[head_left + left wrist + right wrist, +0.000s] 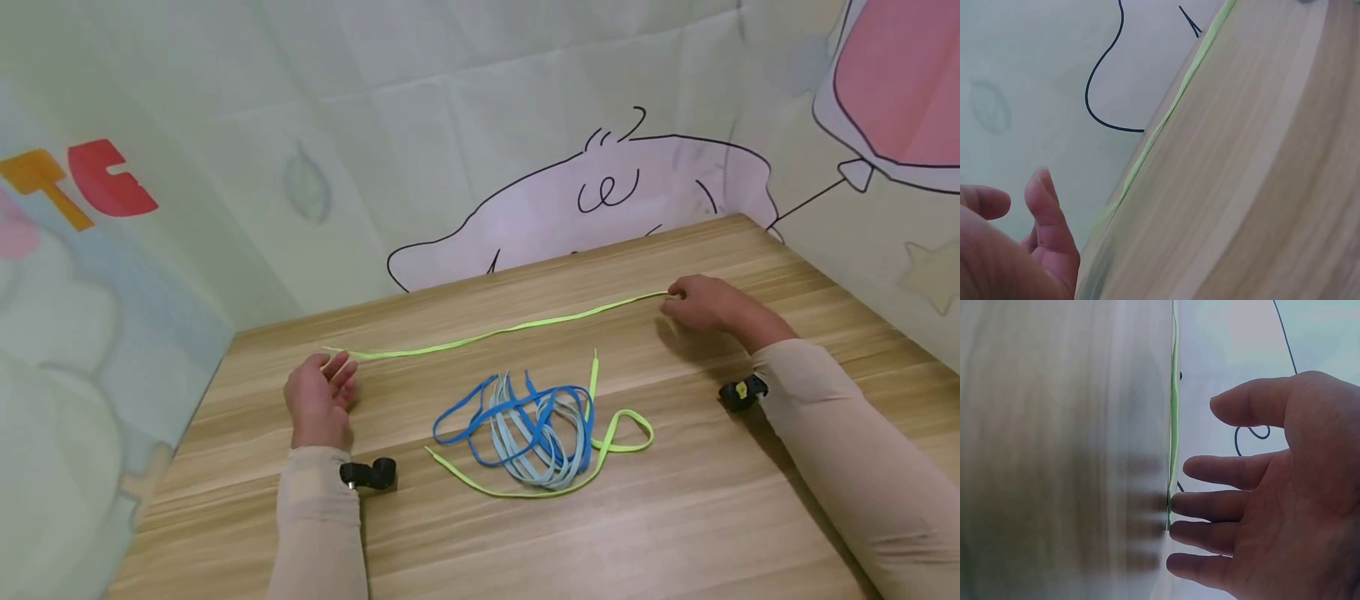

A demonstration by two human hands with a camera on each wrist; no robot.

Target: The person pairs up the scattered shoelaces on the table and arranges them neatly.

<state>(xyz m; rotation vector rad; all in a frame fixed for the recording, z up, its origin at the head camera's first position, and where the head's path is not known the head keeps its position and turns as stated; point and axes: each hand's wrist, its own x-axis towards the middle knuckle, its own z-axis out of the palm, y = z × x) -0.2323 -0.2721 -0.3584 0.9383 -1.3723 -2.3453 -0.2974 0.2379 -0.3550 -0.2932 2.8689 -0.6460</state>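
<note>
A neon yellow-green shoelace (543,322) lies stretched out near the back of the table. By its left end is my left hand (318,400), fingers relaxed; in the left wrist view the thumb and a finger stand apart with nothing between them. My right hand (705,302) is at the lace's other end. The right wrist view shows this hand (1260,494) with fingers spread and fairly straight, their tips right beside the lace end (1174,419). Nearer the front lie a tangled blue shoelace (588,433), pale blue laces (517,442) and a second yellow-green lace (525,495).
The wood-grain table (675,533) meets a printed cloth backdrop (360,167) behind and at both sides. Small black cameras (367,474) sit on both wrists, over beige sleeves. The laces in the pile overlap one another in front of and between the hands.
</note>
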